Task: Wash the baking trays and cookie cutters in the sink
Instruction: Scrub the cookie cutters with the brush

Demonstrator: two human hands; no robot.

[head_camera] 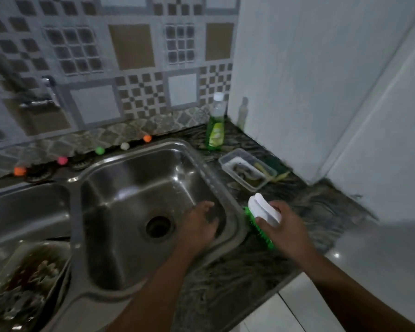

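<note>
A steel sink (pixel 139 149) with an open drain (pixel 158 226) fills the middle; its right basin holds nothing. My left hand (pixel 199 224) hangs over the basin's right side with relaxed fingers and holds nothing. My right hand (pixel 283 226) grips the white handle of a green-bristled scrub brush (pixel 261 219) at the sink's right rim, over the stone counter. At the lower left, a blurred tray (pixel 27 279) with dark residue and small pieces sits in the left basin. I cannot make out cookie cutters clearly.
A green dish soap bottle (pixel 215 125) stands in the back corner. A clear plastic tub (pixel 247 172) with a sponge sits right of the sink. The faucet (pixel 43 92) is on the tiled wall at left. Small coloured balls (pixel 100 150) line the backsplash. A white wall (pixel 321 92) closes the right.
</note>
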